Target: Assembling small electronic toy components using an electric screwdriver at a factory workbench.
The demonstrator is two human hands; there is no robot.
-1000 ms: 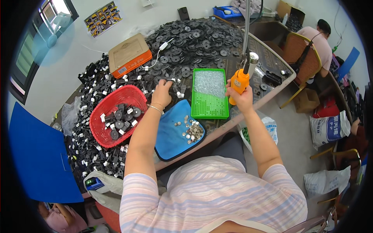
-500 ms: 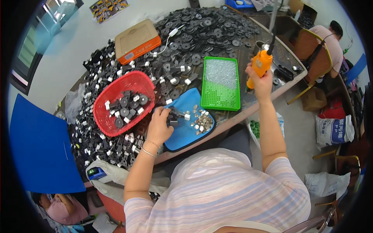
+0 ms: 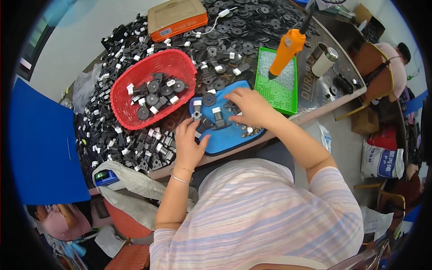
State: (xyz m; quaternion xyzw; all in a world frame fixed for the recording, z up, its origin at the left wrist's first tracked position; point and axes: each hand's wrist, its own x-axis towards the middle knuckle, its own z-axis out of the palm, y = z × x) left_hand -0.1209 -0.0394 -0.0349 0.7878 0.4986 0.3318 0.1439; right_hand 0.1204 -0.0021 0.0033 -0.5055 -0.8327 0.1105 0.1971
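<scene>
My left hand is at the left edge of a blue mat, thumb apart from the fingers. Its fingertips touch or nearly touch a black plastic part with a white end. From the right, my right hand reaches over the mat with its fingers apart. A dark piece shows between its thumb and fingers; I cannot tell whether it is touched. Between my hands stands another black part with a white tip. Small shiny metal pieces lie partly under my right hand. Above the green tray hangs an orange electric screwdriver, unheld.
A red basket of black parts stands at the left. The green tray holds small silvery pieces. Loose black parts and a pile of black discs cover much of the table. An orange box and a metal flask stand farther back.
My right hand has let go of the screwdriver and come down left to the mat. The left hand has opened away from the part it was at. The view has shifted.
</scene>
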